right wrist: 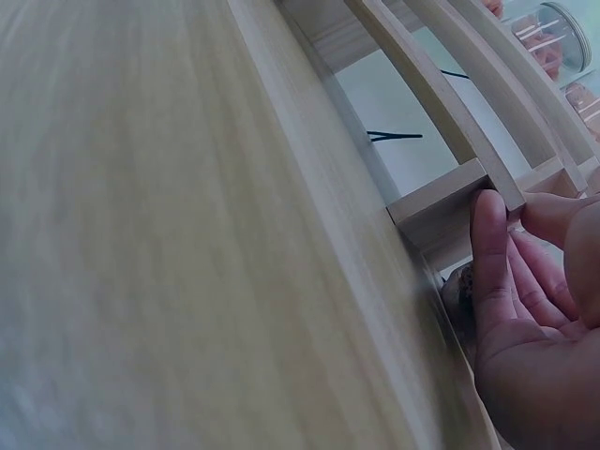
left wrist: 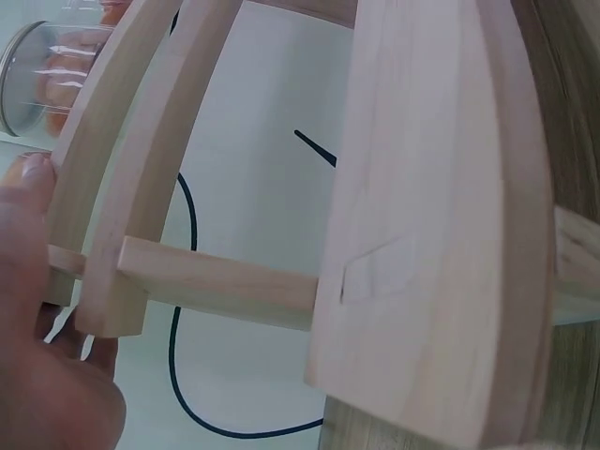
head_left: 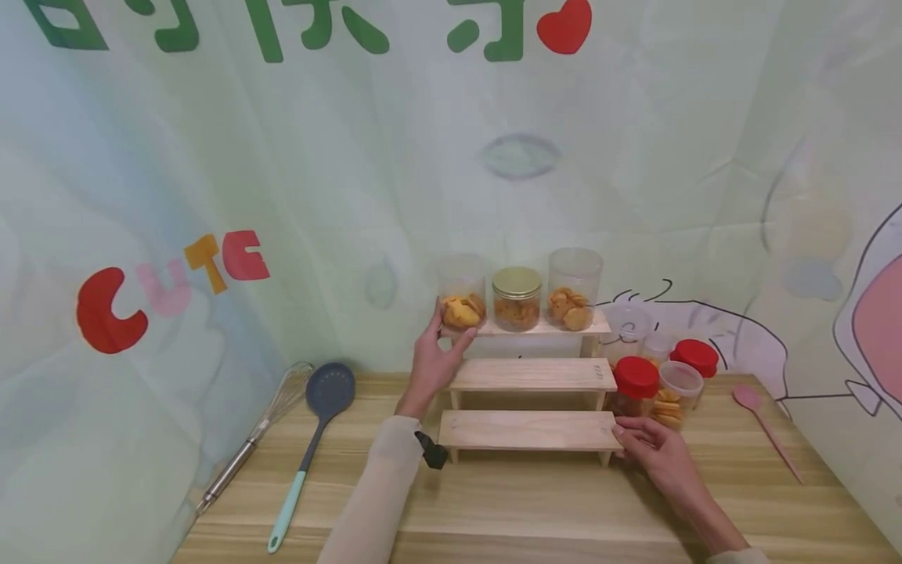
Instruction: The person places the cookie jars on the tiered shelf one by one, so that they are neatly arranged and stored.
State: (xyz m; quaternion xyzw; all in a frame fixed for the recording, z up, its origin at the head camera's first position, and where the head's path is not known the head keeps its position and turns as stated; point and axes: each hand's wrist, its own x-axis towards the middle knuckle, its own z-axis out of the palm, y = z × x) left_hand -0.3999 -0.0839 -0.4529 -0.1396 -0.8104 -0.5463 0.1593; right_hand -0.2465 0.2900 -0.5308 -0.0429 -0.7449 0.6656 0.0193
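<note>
A three-step wooden display rack stands on the table, its steps rising toward the back. My left hand grips the left end of the top step, close beside a clear jar of cookies. In the left wrist view, that hand has its digits on both sides of the board's end. My right hand pinches the right end of the lowest step; in the right wrist view, thumb and fingers meet at its corner. A gold-lidded jar and another clear cookie jar share the top step.
Right of the rack cluster several jars, including a red-lidded jar and a clear-lidded cookie jar. A pink spoon lies at the far right. Left are a whisk and a slotted skimmer. A printed curtain hangs behind.
</note>
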